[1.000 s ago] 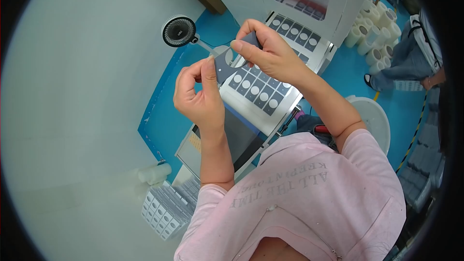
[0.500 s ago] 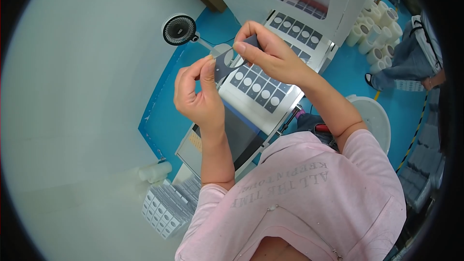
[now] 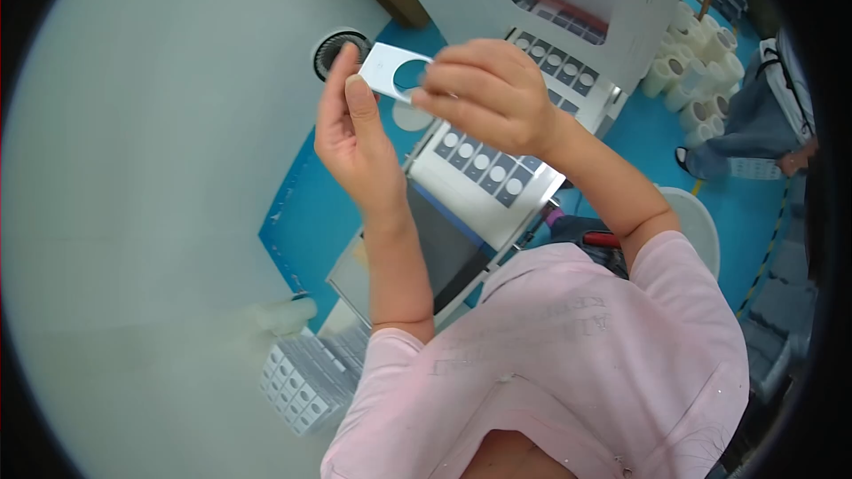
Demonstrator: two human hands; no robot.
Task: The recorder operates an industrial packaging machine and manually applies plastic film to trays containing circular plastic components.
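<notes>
A thin rectangular card [image 3: 382, 68] with a large round hole hangs in the air, white face showing. My right hand [image 3: 501, 93] pinches its right end; the fingertips are smeared by motion. Beside the card's left end, my left hand [image 3: 359, 146] has its fingers stretched and its thumb apart, the thumb tip close to or touching the corner. Below both hands lies a white machine bed [image 3: 457, 186] bearing rows of dark grey cards [image 3: 488, 175] with pale round centres.
A raised machine cover [image 3: 652, 18] stands at the far right of the bed. Behind my left hand is a fan [image 3: 324, 51]. Stacked card sheets [image 3: 297, 390] lie at lower left. Clear rolls [image 3: 692, 71], a white bin [image 3: 699, 217] and another person's leg [image 3: 741, 137] are at right.
The card has turned from its dark grey face to its white face and moved up and left. My left fingers have opened out from a pinch. My view has shifted slightly.
</notes>
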